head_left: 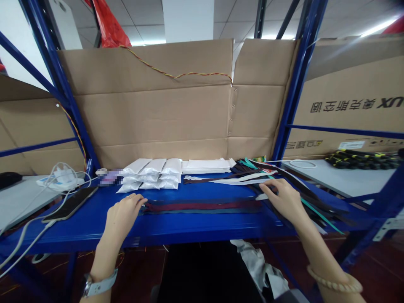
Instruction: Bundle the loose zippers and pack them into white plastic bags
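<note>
Several long, thin fabric strips that look like zippers lie side by side across the blue shelf, among them a maroon zipper (202, 206) and a teal one (202, 211). My left hand (124, 214) pinches at their left end, fingertips together. Over their right end, my right hand (282, 200) has thumb and forefinger closed at a dark zipper (227, 200) stretched between both hands. A pale grey tip (261, 197) shows under those right fingers. Beside and beneath my right hand spreads a loose bundle of black, white and green zippers (315, 206).
White packets (151, 168) are stacked at the back, with a flat white stack (206, 166) to their right. A phone (71, 204) with a white cable lies at the left. Cardboard (158, 113) closes the back between blue posts (292, 92). Black-and-yellow items (360, 160) lie far right.
</note>
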`<action>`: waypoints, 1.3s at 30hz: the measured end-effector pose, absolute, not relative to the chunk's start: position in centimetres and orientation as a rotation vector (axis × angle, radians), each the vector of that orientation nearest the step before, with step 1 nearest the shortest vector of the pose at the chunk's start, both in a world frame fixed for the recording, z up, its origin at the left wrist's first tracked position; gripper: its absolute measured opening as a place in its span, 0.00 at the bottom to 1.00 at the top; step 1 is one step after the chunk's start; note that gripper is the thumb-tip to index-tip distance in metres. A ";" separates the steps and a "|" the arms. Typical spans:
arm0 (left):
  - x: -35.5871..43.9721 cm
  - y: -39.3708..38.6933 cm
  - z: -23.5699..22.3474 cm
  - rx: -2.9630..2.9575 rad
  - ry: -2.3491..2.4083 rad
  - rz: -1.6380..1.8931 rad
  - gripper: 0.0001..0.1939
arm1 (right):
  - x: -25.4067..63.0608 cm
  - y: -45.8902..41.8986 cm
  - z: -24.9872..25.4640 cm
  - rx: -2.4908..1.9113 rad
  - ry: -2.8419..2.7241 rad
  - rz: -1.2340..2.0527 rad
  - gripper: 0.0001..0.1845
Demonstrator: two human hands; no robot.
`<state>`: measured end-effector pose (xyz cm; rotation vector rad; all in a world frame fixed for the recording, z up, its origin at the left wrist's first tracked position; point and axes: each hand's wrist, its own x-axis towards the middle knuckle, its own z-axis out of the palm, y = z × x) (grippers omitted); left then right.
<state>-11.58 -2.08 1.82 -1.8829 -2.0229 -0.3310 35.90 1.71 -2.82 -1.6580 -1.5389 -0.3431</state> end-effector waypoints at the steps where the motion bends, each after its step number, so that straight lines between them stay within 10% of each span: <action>1: -11.6 -2.1 1.9 -1.882 -2.022 -0.340 0.18 | 35.7 1.7 -2.9 -1.646 -1.557 -0.330 0.17; 23: -8.0 -2.2 1.3 -2.028 -1.864 -0.318 0.16 | 18.2 14.9 -0.5 -1.650 -2.338 -0.056 0.15; 39: -4.8 -2.8 1.3 -2.273 -1.945 -0.775 0.20 | 20.3 3.2 2.5 -1.221 -2.256 -0.402 0.06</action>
